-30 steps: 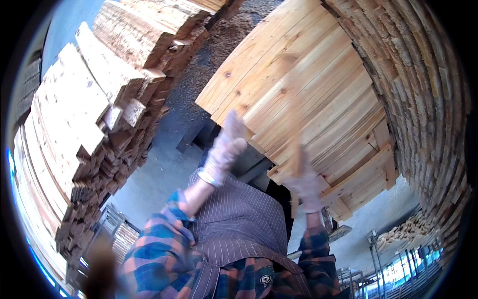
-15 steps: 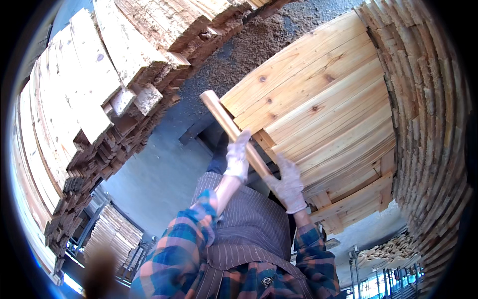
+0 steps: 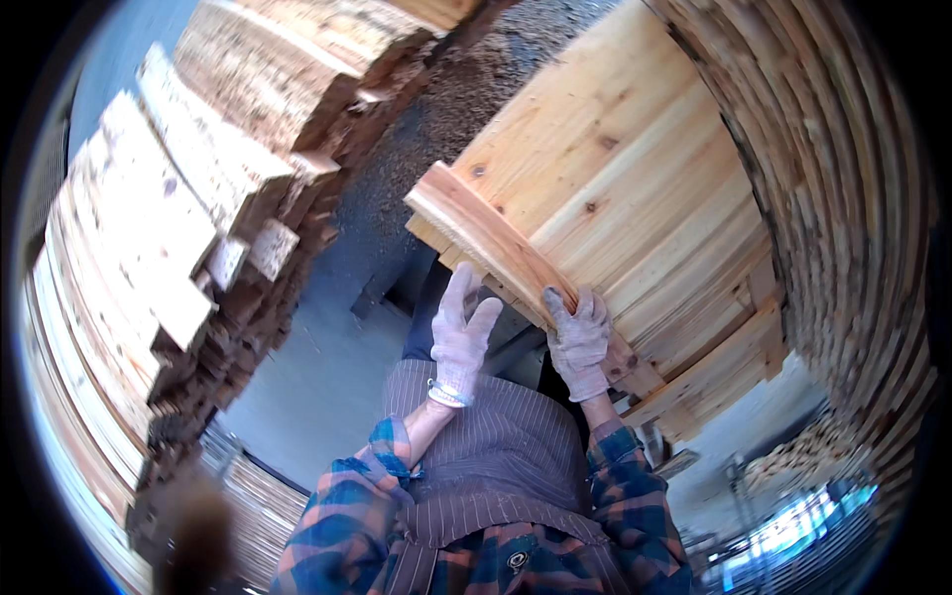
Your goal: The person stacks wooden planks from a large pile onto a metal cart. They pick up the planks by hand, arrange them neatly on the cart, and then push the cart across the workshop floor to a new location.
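A narrow wooden board (image 3: 496, 238) lies flat and slantwise across the near end of a stack of pale planks (image 3: 635, 178). My left hand (image 3: 461, 337), in a whitish work glove, is just off the board's near edge, its fingers and thumb apart and nothing in it. Farther right along that edge, my right hand (image 3: 578, 347), gloved too, has its fingers and thumb bent over the board's edge, gripping it. The undersides of the right fingers are hidden. Ends of lower planks stick out a little beneath the board.
Rough-sawn boards (image 3: 139, 228) are piled high on the left, with ragged ends. A tall curved-looking wall of stacked boards (image 3: 823, 149) stands on the right. Sawdust (image 3: 476, 89) covers the floor between them. Another timber pile (image 3: 813, 456) shows at the lower right.
The board has gone from tilted on its narrow edge to flat on the plank stack. My left hand has let go of it and drawn back; my right hand stays at its edge.
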Demonstrator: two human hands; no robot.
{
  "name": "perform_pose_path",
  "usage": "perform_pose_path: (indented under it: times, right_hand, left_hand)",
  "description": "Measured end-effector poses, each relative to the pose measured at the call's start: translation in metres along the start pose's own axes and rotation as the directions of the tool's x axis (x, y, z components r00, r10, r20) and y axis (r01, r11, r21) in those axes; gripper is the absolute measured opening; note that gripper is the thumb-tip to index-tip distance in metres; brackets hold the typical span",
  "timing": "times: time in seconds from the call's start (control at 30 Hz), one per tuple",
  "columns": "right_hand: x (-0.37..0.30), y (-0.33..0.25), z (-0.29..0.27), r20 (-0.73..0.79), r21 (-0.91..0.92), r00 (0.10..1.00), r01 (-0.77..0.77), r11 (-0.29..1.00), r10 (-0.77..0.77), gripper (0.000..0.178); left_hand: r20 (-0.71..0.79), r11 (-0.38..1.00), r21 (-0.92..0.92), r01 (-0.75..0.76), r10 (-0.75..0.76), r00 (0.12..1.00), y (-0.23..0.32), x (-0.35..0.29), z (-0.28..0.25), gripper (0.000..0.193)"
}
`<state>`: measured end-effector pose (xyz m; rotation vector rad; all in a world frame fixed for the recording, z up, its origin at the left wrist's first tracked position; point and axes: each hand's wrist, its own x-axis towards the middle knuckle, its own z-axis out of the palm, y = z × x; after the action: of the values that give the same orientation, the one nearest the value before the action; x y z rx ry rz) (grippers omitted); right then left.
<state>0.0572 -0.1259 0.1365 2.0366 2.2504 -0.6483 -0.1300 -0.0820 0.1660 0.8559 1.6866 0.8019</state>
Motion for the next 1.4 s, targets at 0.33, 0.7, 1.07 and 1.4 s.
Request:
perform_pose_path:
  times: [0.33,0.7,1.07,1.4]
  right_hand:
    - [-0.053,0.088,-0.029,-0.201,0.33,0.875,-0.362,0.872,0.44,0.067]
    - [-0.191,0.281,0.029,-0.121,0.573,0.347,-0.741,0.351,0.93,0.096]
    - [0.025,0.196,-0.109,-0.288,0.241,0.916,-0.214,0.947,0.28,0.067]
    - [0.18,0.194,-0.083,-0.215,0.224,0.935,-0.234,0.946,0.282,0.059]
  left_hand:
    - [0.539,0.027,0.766,-0.642,0.517,0.665,-0.019,0.089,0.113,0.059]
    - [0.575,-0.128,0.792,-0.597,0.485,0.659,-0.015,0.082,0.128,0.061]
    - [0.576,-0.042,0.774,-0.631,0.458,0.677,-0.012,0.081,0.122,0.067]
    - [0.554,0.085,0.743,-0.664,0.478,0.681,-0.008,0.082,0.111,0.069]
